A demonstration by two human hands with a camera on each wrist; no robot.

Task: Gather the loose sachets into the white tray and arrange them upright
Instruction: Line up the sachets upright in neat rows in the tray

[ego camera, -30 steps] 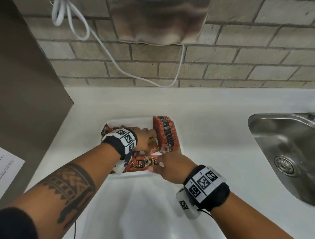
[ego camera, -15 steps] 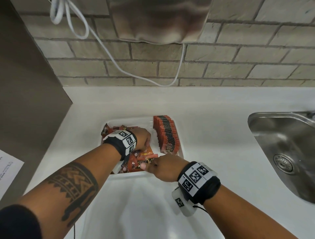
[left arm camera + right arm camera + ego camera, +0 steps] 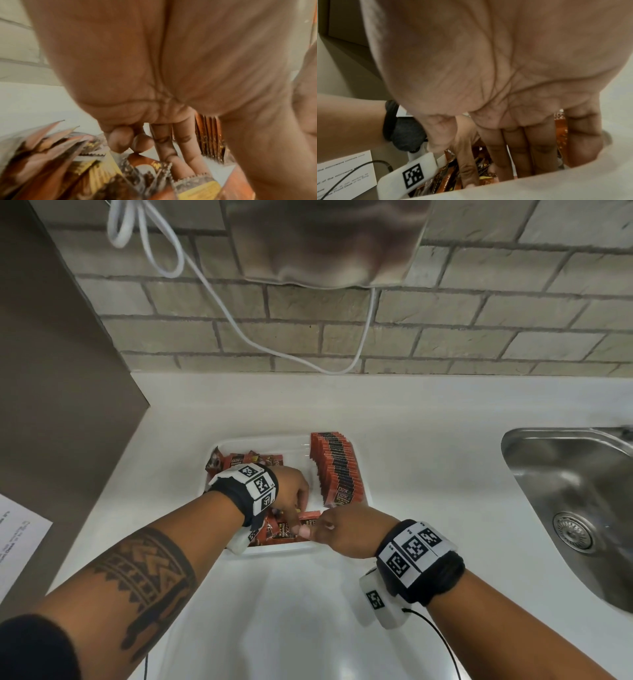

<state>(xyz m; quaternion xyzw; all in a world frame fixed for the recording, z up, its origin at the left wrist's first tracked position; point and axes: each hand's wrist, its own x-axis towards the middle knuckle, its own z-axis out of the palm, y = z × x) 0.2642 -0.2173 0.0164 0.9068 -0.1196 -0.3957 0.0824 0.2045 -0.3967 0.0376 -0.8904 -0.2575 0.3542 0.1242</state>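
A white tray [image 3: 260, 441] sits on the counter. A neat row of upright red sachets [image 3: 337, 470] fills its right side. Loose sachets [image 3: 245, 460] lie jumbled at its back left, and more loose sachets [image 3: 282, 535] lie at the front. My left hand [image 3: 296, 505] reaches down into the middle. Its index and middle fingers [image 3: 173, 146] and thumb close round a loose sachet [image 3: 192, 180], with the fingertips hidden behind it. My right hand [image 3: 318, 529] is at the tray's front right. Its straight fingers [image 3: 518, 155] touch the loose sachets there.
A steel sink [image 3: 565, 491] is sunk into the white counter [image 3: 428, 422] at the right. A brown panel [image 3: 51, 371] stands at the left with a printed sheet [image 3: 17, 539] below it. A white cable [image 3: 239, 330] and a metal box [image 3: 325, 241] hang on the brick wall.
Both hands have stayed over the tray's front. The left fingers have drawn back from the upright row toward the front sachets. The right hand has shifted slightly left.
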